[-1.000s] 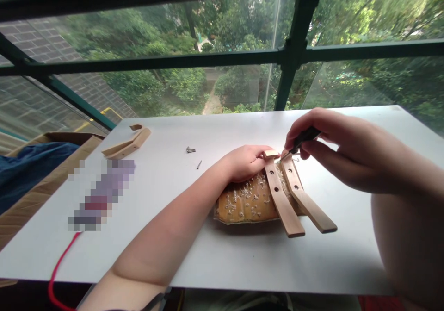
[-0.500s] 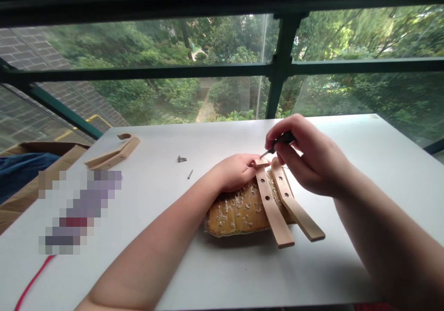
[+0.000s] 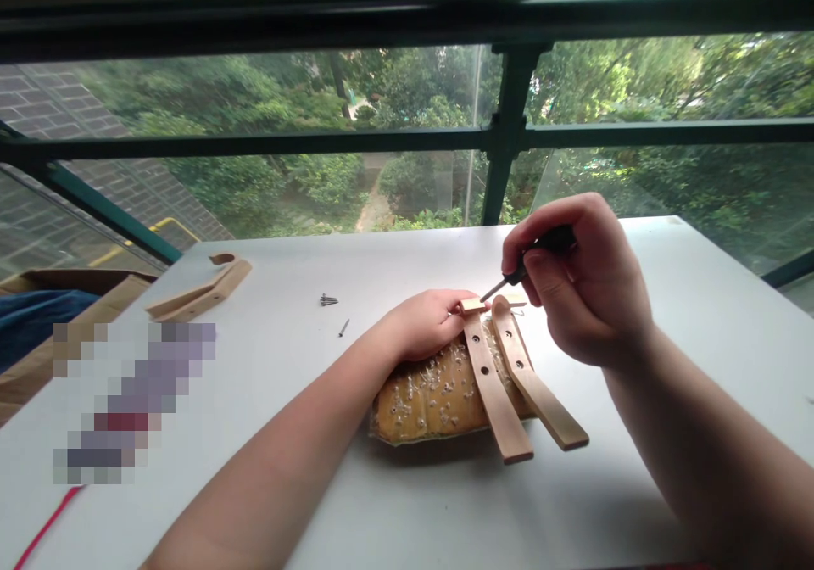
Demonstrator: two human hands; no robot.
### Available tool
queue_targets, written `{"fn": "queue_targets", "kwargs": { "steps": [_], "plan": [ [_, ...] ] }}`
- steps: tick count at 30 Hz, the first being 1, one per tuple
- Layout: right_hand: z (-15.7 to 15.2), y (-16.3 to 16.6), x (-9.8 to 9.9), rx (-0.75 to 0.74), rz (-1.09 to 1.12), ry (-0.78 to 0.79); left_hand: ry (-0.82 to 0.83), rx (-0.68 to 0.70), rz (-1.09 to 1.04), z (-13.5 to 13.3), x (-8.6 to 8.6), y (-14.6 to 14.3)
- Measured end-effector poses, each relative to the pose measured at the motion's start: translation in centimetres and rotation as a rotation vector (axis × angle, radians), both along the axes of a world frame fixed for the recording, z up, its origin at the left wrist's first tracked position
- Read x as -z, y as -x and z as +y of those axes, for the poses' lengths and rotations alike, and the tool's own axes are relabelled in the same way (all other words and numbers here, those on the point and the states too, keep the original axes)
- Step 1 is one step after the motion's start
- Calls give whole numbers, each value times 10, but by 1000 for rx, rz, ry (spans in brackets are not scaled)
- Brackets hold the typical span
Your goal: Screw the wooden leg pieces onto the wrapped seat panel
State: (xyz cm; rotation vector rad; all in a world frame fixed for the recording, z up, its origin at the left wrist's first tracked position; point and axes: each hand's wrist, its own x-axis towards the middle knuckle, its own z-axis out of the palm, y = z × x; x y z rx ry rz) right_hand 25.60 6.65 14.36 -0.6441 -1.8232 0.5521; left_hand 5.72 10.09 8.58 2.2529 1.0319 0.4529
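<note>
In my closed right hand (image 3: 588,282) is a screwdriver (image 3: 518,271) with a black handle. Its thin shaft slants down left, the tip near the top end of a curved wooden hook (image 3: 499,405). My left hand (image 3: 436,324) grips the same end, thumb and fingers partly hidden. Two dark-rimmed holes show in this hook. Beside it on the right lies a similar wooden hook (image 3: 550,405), with what look like screws in its holes. Both rest across a brown block (image 3: 432,409) whose wrapped top is full of punctures.
Several screws (image 3: 328,299) lie in a small cluster on the white table (image 3: 305,443), with a single screw (image 3: 344,328) nearer. More bent wooden pieces (image 3: 203,294) sit at the far left, above a blurred-out patch. A cardboard box (image 3: 136,290) stands beyond the left edge; green-framed windows rise behind.
My right hand has shifted right and tilted the screwdriver flatter, so more of its shaft shows. My left hand keeps its grip on the hook. The whole view has moved slightly.
</note>
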Motion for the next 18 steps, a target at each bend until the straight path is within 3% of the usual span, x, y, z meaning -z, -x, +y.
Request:
{"fn": "queue_targets", "kwargs": {
  "steps": [6, 9, 13, 18],
  "plan": [
    [4, 0, 6, -59, -334, 14, -16, 21, 11, 2, 2, 0],
    [2, 2, 5, -34, -220, -12, -18, 5, 20, 1, 2, 0],
    [-4, 0, -6, 120, 28, -67, 9, 1, 16, 0, 2, 1],
    [-1, -16, -14, 173, 60, -36, 35, -3, 9, 1, 3, 1]
  ]
}}
